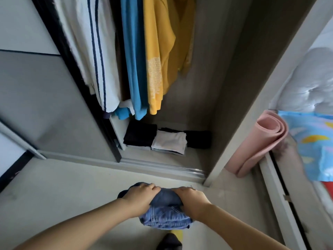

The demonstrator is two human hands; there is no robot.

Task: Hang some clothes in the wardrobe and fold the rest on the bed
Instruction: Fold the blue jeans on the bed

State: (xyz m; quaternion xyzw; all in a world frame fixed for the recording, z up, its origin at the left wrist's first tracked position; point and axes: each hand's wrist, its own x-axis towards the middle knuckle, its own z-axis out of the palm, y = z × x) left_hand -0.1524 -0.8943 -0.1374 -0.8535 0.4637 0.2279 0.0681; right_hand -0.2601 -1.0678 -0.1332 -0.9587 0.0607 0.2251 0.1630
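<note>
- The folded denim jeans point(164, 212) are held low in front of the person, above the floor point(54, 192) and just short of the open wardrobe point(234, 87).
- The left hand point(139, 196) grips the bundle's left side with fingers curled over its top edge; the right hand point(191, 198) clamps the right side the same way, so the two nearly meet over the fold.
- Denim looks thick and fairly heavy for its size. It is soft, yet stiff enough to keep a fold, and not slippery or fragile.
- Loose layers could splay open if only one edge is held, so a two-sided hold near the waistband point(165, 222), pressing the layers together, seems safest.
- Inside the wardrobe hang a white striped garment point(93, 56), a blue garment point(134, 60) and a yellow top point(160, 51).
- Folded clothes point(167, 141) lie on the wardrobe bottom, with bare space beside them.
- A rolled pink mat point(259, 143) leans beside the bed point(313, 141), off to the right.
</note>
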